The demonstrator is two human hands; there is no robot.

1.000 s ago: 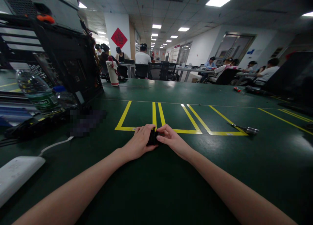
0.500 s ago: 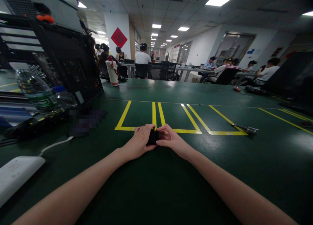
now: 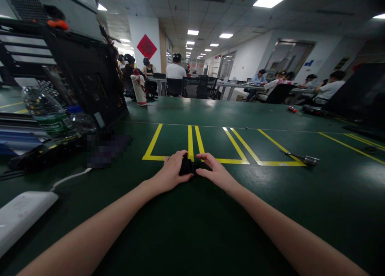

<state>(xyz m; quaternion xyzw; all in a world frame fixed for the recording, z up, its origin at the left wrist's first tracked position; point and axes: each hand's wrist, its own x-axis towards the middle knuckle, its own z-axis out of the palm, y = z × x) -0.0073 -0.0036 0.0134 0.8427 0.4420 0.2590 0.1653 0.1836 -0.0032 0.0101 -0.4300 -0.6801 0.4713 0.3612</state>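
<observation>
A green table (image 3: 192, 224) bears tape (image 3: 231, 161) and a screwdriver (image 3: 309, 160).

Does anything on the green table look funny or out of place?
Maybe the screwdriver, over on the right. It lies slantwise across the yellow tape, tip inside the marked shape and handle outside, so it looks a bit askew. I can't see any spill.
</observation>
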